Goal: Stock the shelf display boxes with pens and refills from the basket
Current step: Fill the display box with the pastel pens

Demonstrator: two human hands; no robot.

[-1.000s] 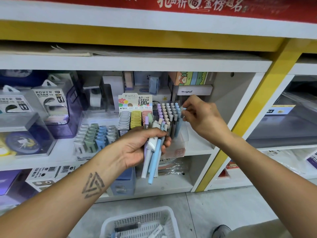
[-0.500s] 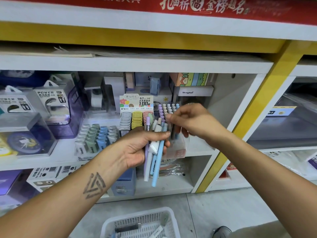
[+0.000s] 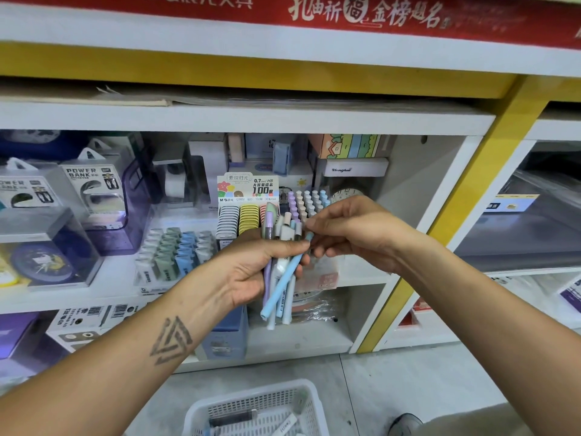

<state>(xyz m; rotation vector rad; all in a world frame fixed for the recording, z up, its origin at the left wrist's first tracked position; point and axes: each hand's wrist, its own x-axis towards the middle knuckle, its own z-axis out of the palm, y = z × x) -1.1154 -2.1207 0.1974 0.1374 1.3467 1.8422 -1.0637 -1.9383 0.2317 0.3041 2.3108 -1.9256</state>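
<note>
Pastel all the way: the bundle of slim plastic pens (image 3: 279, 278) shows light blue, lilac and white barrels. Behind it, the display box of capped pens (image 3: 309, 202) runs lilac, cream, white, blue. The refill cases (image 3: 239, 221) go grey, yellow, coral. White slotted plastic basket (image 3: 261, 407) below, white shelf (image 3: 239, 119) edged by a yellow post (image 3: 490, 171), red banner (image 3: 377, 14) with cream lettering, dark triangle tattoo (image 3: 171, 339).
</note>
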